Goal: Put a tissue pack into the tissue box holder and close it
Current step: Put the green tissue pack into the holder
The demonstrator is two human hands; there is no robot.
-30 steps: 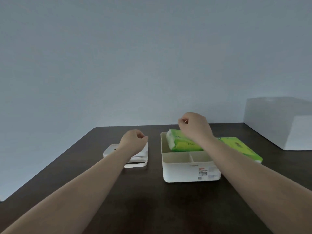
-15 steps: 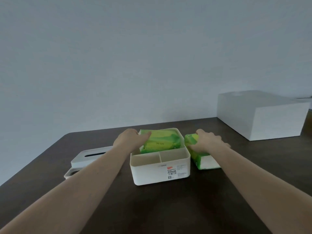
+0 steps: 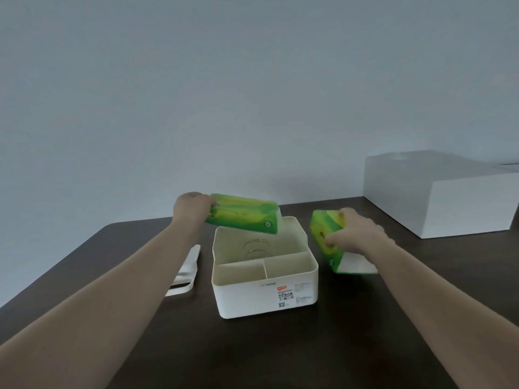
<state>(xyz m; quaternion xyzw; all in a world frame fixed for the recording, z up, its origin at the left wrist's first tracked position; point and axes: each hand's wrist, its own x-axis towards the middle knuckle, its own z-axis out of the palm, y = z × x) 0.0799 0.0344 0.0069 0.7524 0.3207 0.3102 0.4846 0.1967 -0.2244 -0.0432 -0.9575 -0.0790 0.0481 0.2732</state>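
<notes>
A: Where to look for the tissue pack [image 3: 247, 217]?

B: Up over the holder [image 3: 264, 301], above the big rear compartment [image 3: 252, 248], tilted with the right end lower. Clamped at its left end in the left hand [image 3: 191, 211]. Not yet inside.

A: And on the other side?

B: Wrapped around a second pack [image 3: 323, 237]: the right hand [image 3: 356, 237], just beside the holder's right wall. Steeply tilted, lower end down near the table [image 3: 252, 355]; hard to say whether touching.

A: So how to seat it well?

B: Probably best to commit to one pack only. Turn it level, line up its long edges with the rear compartment, then lower it flat rather than corner first. Keep clear of the divider and the two small front compartments [image 3: 264, 272]. Watch the wire spring at the bottom: press evenly so as not to jam one end.

A: And the closing?

B: Set the spare pack aside first to free a hand. Then reach for the lid [image 3: 186, 273], lying on the table just left of the holder, and seat it squarely on the rim.
</notes>
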